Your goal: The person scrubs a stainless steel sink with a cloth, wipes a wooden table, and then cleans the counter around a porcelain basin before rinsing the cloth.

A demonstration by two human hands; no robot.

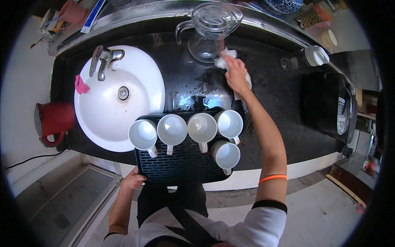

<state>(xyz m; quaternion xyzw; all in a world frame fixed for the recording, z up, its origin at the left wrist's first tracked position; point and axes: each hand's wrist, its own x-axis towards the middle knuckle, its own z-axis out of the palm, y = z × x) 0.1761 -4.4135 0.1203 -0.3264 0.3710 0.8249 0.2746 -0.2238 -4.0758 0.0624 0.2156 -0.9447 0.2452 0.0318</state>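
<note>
My left hand (pixel 133 178) is closed on the near left corner of a black slotted drain tray (pixel 181 164), which juts past the counter's front edge. Several white mugs (pixel 172 129) stand upright on it, mouths up, most in a row along its far side and one at the right. With my right arm stretched out, my right hand (pixel 237 76) grips a white cloth (pixel 222 62) against the wet black counter. The cloth lies right beside a clear glass pitcher (pixel 202 46) with a handle on its left.
Left of the tray is a white basin (pixel 154 88) with a metal faucet (pixel 108 59) and a pink cloth (pixel 81 85) on its rim. A red kettle (pixel 55 122) stands further left. A white-lidded bottle (pixel 302 59) and a black appliance (pixel 327 103) are at right.
</note>
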